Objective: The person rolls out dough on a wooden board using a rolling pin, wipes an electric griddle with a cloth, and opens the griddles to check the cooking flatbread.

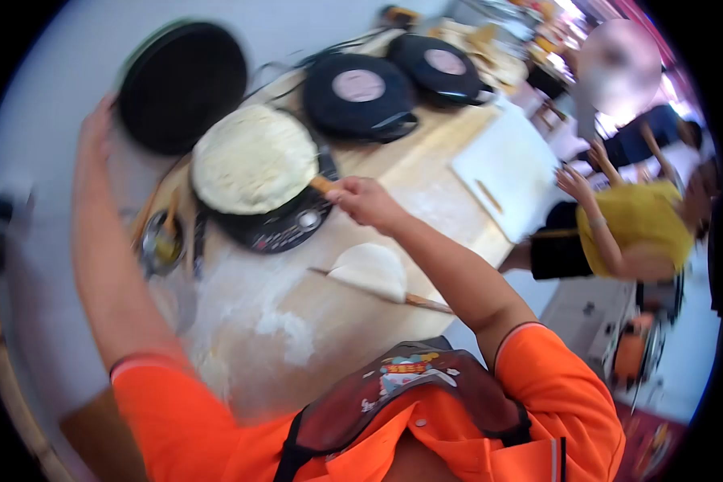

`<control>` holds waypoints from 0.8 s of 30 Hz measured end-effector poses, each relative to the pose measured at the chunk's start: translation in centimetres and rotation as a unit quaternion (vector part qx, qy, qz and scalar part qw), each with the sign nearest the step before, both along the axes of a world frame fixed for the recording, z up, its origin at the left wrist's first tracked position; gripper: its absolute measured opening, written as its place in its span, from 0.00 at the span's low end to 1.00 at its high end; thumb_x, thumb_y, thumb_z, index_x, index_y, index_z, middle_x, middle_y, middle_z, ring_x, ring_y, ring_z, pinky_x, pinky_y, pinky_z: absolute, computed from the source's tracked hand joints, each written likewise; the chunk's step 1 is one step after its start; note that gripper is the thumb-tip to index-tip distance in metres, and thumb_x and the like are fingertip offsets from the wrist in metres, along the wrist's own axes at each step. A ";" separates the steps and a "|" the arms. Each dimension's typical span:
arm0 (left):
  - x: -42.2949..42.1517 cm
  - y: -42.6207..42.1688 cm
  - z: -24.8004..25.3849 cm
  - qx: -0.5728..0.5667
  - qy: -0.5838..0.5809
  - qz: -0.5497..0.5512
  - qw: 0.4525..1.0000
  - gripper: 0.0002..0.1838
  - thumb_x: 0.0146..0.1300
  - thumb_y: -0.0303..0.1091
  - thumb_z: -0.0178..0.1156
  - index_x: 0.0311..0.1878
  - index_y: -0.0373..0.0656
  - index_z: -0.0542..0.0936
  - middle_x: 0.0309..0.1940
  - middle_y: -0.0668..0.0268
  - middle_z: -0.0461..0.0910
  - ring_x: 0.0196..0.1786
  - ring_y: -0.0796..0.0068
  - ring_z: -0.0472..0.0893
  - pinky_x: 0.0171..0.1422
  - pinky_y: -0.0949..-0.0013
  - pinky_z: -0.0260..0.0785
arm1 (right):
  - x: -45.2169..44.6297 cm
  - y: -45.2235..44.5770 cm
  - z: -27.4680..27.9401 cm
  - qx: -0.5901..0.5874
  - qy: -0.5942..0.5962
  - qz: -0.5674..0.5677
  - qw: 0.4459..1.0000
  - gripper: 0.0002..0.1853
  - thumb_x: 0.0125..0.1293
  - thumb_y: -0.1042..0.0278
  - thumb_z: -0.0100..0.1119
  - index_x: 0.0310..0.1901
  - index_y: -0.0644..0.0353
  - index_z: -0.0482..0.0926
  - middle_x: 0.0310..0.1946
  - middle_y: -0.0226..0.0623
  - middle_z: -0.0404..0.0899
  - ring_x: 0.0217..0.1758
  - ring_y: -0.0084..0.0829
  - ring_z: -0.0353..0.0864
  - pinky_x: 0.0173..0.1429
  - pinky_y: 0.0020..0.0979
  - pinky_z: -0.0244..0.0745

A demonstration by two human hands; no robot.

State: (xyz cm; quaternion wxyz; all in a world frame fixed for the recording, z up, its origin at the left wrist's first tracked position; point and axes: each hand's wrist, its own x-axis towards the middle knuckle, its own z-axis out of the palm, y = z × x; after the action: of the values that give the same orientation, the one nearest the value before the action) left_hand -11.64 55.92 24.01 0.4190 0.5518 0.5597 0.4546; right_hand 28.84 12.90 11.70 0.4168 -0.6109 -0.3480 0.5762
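Flatbread [255,159] lies over the black griddle [253,228] toward the far left, right of a bowl [148,259] holding something yellowish, looking round, pale and faintly mottled, while the right hand [367,204] grasps a wooden handle [321,185] beside it and the left hand [97,128], its grip too blurred to tell, is at the raised lid [185,88].

The flatbread [255,159] is cream, faintly mottled, the lid [183,88] black with a greenish rim, the handle [321,185] orange-brown. Both griddles [360,114] are black with pale pink round labels [358,86]; the surface [410,197] is tan, patched white, the board [508,165] white. The orange shirt [566,377] has dark-and-white sleeve trim, the maroon-and-grey apron [341,410] a multicoloured print [408,371].
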 end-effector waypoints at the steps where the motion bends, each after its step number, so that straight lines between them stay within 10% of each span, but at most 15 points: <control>1: -2.3 2.8 -1.2 0.004 -0.022 -0.087 0.996 0.33 0.78 0.52 0.56 0.75 0.38 0.73 0.74 0.58 0.74 0.78 0.63 0.68 0.85 0.58 0.51 | 1.0 -1.0 0.5 0.002 0.015 -0.014 1.000 0.14 0.73 0.59 0.67 0.48 0.63 0.84 0.22 0.24 0.73 0.20 0.17 0.68 0.23 0.23 0.62; 13: -6.6 9.3 -3.2 0.009 0.020 -0.094 0.995 0.27 0.79 0.47 0.57 0.70 0.36 0.78 0.62 0.61 0.82 0.66 0.69 0.78 0.77 0.66 0.63 | 21.8 -23.1 4.5 -0.073 -0.074 -0.323 0.941 0.11 0.76 0.61 0.64 0.50 0.60 0.82 0.25 0.22 0.69 0.19 0.14 0.61 0.19 0.19 0.52; 24: -1.2 -5.7 1.1 0.061 0.139 -0.160 0.975 0.24 0.80 0.45 0.55 0.69 0.38 0.80 0.65 0.62 0.81 0.70 0.70 0.75 0.79 0.64 0.57 | 29.1 -33.1 0.9 -0.161 -0.126 -0.363 0.909 0.13 0.74 0.60 0.64 0.39 0.63 0.82 0.18 0.27 0.71 0.13 0.18 0.62 0.16 0.26 0.53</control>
State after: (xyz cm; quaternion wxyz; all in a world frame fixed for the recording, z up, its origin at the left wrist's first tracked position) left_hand -12.86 50.18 25.11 0.3702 0.7162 0.4885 0.3338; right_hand 57.89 -20.17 12.61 0.4458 -0.8214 -0.0547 0.3515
